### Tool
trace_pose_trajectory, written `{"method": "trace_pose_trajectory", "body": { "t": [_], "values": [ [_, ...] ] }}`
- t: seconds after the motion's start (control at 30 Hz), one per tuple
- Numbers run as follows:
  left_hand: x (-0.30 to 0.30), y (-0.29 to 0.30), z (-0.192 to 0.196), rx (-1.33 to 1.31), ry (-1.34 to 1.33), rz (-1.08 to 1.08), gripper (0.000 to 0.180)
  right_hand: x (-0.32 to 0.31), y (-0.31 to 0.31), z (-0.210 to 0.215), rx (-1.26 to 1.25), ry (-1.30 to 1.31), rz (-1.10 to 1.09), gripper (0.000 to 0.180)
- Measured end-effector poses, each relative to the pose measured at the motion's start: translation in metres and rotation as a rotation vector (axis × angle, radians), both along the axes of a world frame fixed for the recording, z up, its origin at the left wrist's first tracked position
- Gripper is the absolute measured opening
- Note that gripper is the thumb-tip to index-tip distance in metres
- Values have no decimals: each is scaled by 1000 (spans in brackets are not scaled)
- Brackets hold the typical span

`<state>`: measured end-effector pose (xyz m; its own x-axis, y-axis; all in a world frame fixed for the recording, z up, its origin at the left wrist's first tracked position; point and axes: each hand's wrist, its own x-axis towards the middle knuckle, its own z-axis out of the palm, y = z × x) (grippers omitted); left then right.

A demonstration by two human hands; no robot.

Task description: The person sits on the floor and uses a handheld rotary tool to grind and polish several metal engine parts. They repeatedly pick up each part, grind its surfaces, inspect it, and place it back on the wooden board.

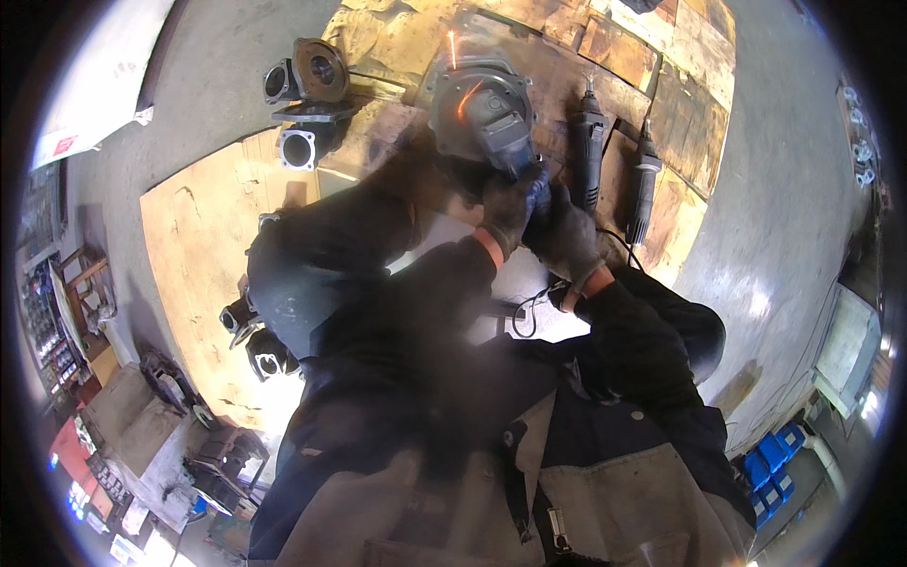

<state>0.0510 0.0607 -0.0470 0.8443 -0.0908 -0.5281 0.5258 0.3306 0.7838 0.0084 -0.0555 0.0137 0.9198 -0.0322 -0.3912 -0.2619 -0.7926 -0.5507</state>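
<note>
A rounded casting (pixel 450 137) is showing dull grey metal under a grinder (pixel 510 140) whose body is looking like dark plastic, while the left hand (pixel 507 210) and right hand (pixel 570 242) are wearing matt, cloth-like gloves. The counter (pixel 694 118) is presenting rough, scuffed tan panels, wood or cardboard. A nearby flange (pixel 326 68) is looking rough and rust-brown; another, a square flange (pixel 299 149), is gleaming in bare metal. Matt cloth is forming the jacket (pixel 614 482), and the smooth floor (pixel 765 236) is reflecting glossy light.
</note>
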Motion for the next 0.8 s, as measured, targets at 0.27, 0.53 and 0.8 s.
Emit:
{"method": "trace_pose_trajectory", "body": {
  "t": [0.27, 0.53, 0.8],
  "values": [
    [6, 2, -30, 178, -251, -72, 37, 5, 1, -10, -52, -21, -6, 71],
    [0, -1, 25, 35, -47, -70, 12, -18, 10, 8, -14, -114, -189, 67],
    [1, -25, 76, -750, 15, -171, 47, -39, -13, 65, 207, -321, -339, 45]
  ]
}}
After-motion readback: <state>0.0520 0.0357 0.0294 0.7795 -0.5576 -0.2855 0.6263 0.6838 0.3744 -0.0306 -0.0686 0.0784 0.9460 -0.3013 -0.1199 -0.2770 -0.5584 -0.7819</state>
